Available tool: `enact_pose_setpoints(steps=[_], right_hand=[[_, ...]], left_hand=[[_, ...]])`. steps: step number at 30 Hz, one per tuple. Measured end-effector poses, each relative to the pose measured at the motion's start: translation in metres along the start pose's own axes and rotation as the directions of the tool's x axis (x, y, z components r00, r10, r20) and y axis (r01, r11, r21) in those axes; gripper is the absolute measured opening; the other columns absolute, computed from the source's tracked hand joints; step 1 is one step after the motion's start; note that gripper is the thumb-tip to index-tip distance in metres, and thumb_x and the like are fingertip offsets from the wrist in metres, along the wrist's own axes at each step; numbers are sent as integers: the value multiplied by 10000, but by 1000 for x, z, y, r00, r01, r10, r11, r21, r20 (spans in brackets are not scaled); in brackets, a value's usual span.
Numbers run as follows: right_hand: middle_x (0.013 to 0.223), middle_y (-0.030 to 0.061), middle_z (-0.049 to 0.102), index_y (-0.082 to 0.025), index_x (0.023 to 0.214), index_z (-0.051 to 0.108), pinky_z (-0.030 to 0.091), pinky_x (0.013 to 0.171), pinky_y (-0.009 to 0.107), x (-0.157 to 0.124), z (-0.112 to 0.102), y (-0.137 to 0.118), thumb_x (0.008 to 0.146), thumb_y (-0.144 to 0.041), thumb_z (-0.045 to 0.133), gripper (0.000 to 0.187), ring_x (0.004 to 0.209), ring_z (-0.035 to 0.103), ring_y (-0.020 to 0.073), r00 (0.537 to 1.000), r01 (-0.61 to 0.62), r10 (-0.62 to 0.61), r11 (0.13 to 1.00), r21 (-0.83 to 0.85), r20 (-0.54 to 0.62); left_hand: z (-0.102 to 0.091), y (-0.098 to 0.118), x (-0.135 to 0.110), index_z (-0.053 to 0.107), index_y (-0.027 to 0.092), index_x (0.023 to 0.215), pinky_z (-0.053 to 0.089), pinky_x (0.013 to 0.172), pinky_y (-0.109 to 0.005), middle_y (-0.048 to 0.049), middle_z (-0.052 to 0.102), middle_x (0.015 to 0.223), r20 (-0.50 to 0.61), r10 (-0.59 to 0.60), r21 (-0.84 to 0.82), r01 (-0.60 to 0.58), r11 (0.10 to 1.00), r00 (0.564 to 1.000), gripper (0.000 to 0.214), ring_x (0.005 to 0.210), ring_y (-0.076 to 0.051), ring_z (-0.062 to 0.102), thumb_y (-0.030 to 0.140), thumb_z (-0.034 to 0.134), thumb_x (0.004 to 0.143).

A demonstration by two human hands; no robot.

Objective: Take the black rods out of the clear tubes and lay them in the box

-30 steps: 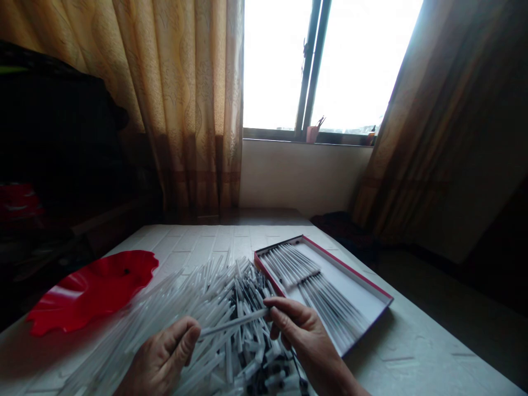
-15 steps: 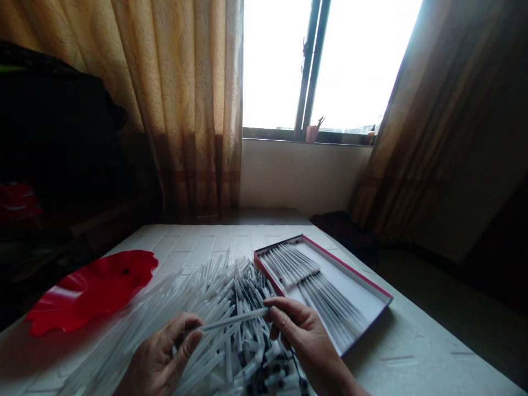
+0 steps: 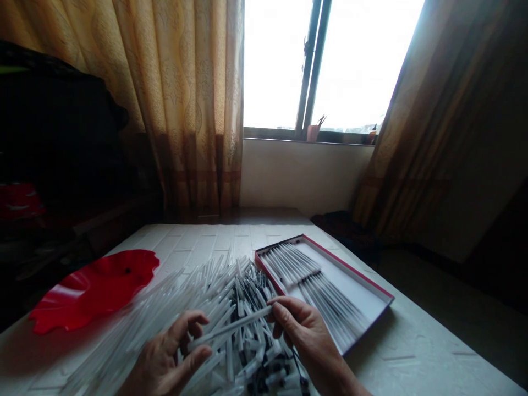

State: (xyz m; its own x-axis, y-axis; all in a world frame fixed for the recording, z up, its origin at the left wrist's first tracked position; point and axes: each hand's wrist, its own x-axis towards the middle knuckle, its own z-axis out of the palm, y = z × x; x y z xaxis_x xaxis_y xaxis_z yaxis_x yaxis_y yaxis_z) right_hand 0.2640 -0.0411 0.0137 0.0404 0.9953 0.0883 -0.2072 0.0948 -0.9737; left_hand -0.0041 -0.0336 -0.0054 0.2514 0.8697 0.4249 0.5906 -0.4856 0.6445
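My right hand (image 3: 299, 324) pinches one end of a slim translucent pen (image 3: 241, 326) between thumb and fingers. The pen slants down to the left, over a heap of loose pen parts. Around its other end, my left hand (image 3: 171, 352) has its thumb and forefinger parted, with the pen's tip in the gap. Below both hands lie clear pen barrels (image 3: 157, 308), with darker, dark-tipped pieces and small caps (image 3: 274, 366) in the pile. Beyond my right hand, a shallow red-edged box (image 3: 355, 275) holds two rows of pens (image 3: 291, 263).
A red wavy-edged dish (image 3: 93, 289) stands on the left of the white brick-patterned table (image 3: 202, 237). A window with a pink cup (image 3: 312, 133) on its sill is ahead, between patterned curtains (image 3: 190, 110). Dark furniture stands to the left.
My left thumb and forefinger have spread apart from the pen's left end, which has dipped lower. My right hand keeps its pinch, almost in place.
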Motion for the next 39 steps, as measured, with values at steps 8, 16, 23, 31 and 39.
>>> enact_pose_setpoints(steps=[8,16,23,31,39], right_hand=[[646,16,695,-195,864,802,375,453,198,-2,3,-3,667,-568,848,425,505,551,96,1000,-22,21,999,38,12],[646,6,693,-196,867,797,382,468,191,-2,2,0,709,-536,837,377,504,544,84,1000,-4,3,999,51,24],[656,10,698,-183,860,787,366,457,190,-3,4,-1,683,-557,843,418,500,545,83,1000,-20,18,998,57,24],[628,8,695,-180,821,789,356,442,199,-2,7,-6,605,-591,868,471,485,541,89,999,-46,46,997,57,-8],[625,12,702,-177,802,789,374,452,208,-5,9,-10,576,-605,873,491,489,555,97,998,-67,67,997,26,-6]], left_hand=[[-3,6,2,692,306,949,504,513,-124,66,721,710,-95,101,58,-96,994,990,290,511,-108,640,554,542,926],[-3,17,1,674,302,1011,538,597,-149,55,745,753,-37,23,15,-23,1000,999,349,621,-126,708,603,525,917],[-1,2,1,651,311,1017,545,658,-107,64,763,851,-93,190,72,-184,980,977,169,712,-109,745,447,581,945],[2,2,-3,645,315,1116,571,660,-141,38,769,841,-63,137,101,-130,986,989,318,689,-126,750,557,541,938],[1,5,3,687,310,1012,570,726,-130,33,782,886,-91,258,127,-246,961,962,252,813,-139,770,485,509,980]])
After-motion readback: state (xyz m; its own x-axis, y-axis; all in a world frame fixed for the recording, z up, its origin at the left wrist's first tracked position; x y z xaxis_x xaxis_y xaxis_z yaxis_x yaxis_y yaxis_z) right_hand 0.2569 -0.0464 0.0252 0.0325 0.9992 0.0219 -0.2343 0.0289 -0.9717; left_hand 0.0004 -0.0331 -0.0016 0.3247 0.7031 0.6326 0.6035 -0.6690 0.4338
